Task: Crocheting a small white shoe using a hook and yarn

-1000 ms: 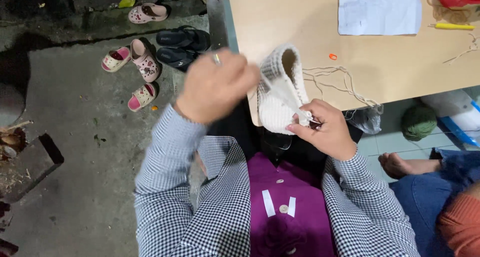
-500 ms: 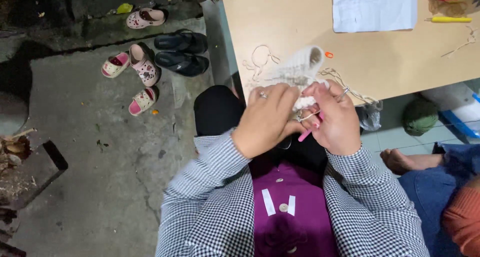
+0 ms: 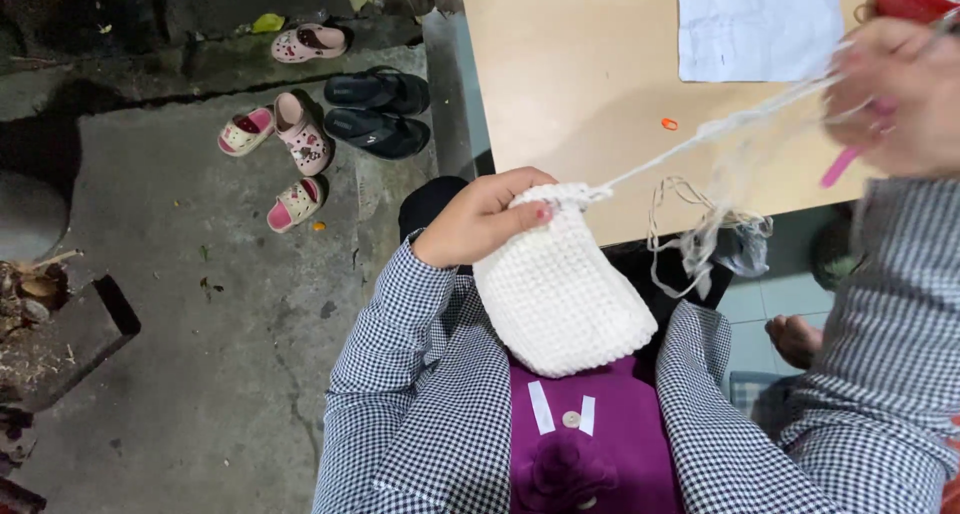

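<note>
Overlooking grey concrete floor, sandals, tan table: left hand gripping crocheted pouch, right hand clenching yarn.

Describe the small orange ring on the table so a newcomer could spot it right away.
Start at the tan table and find the white sheet of paper on it. Just below the sheet's lower left corner lies the small orange ring, alone on bare wood above the taut white yarn. It is the only orange thing there.

Nubby white crocheted yarn pouch, matt smooth wooden tabletop, rough concrete floor, checked cloth sleeves.
</note>
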